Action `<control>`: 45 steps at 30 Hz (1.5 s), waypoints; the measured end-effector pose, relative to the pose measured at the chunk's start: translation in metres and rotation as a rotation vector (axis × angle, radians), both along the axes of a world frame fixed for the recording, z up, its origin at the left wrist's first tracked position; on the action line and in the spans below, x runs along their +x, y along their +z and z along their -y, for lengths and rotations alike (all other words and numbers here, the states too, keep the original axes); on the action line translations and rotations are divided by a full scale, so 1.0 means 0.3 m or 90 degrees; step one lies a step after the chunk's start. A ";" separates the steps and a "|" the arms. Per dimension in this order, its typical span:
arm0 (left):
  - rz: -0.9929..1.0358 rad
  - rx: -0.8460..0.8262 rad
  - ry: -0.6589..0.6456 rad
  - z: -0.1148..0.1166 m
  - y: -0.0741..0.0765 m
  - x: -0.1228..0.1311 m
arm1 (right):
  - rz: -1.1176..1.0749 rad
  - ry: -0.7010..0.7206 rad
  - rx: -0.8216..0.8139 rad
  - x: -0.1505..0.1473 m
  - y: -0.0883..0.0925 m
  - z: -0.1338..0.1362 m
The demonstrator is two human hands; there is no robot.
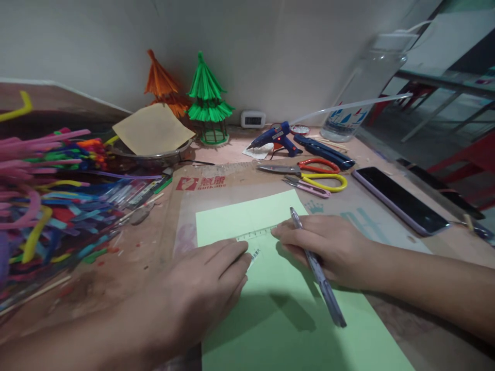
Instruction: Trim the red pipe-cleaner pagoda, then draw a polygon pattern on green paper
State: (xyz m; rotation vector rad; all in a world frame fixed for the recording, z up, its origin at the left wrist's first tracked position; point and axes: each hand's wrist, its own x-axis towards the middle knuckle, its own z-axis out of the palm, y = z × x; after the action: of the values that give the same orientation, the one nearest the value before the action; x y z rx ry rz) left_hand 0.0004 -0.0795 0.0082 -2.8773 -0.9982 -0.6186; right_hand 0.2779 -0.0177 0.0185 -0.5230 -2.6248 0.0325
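Note:
A light green sheet of paper (251, 216) lies on the cardboard-covered table in front of me. A clear ruler (257, 236) rests across it. My left hand (204, 278) lies flat on the paper, fingers together, its fingertips pressing the ruler's near end. My right hand (328, 247) touches the ruler's other end with its fingertips while gripping a grey pen (317, 268), which lies across the back of the fingers, tip pointing away from me.
Orange and yellow scissors (313, 172), a blue glue gun (276, 136) and a phone (402, 198) lie behind the paper. Green (209, 100) and orange (162, 85) paper pagodas stand by the wall. Colourful pipe cleaners (50, 206) pile at left. A water bottle (363, 93) stands at back right.

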 end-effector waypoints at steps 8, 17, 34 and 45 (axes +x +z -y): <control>0.006 0.015 -0.005 -0.007 -0.014 -0.001 | 0.006 0.003 -0.001 0.002 -0.001 -0.003; 0.010 0.045 0.007 -0.007 -0.001 0.005 | 0.010 0.007 -0.015 0.003 0.000 -0.003; 0.017 0.008 -0.003 -0.008 0.009 0.012 | 0.005 0.039 -0.006 0.003 0.003 -0.005; 0.014 0.024 -0.001 -0.006 -0.004 0.002 | 0.009 0.025 -0.004 0.002 0.003 0.001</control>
State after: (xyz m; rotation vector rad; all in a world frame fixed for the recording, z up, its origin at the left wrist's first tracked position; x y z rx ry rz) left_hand 0.0011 -0.0777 0.0071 -2.8459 -0.9763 -0.6624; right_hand 0.2786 -0.0179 0.0195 -0.4754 -2.6492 0.0488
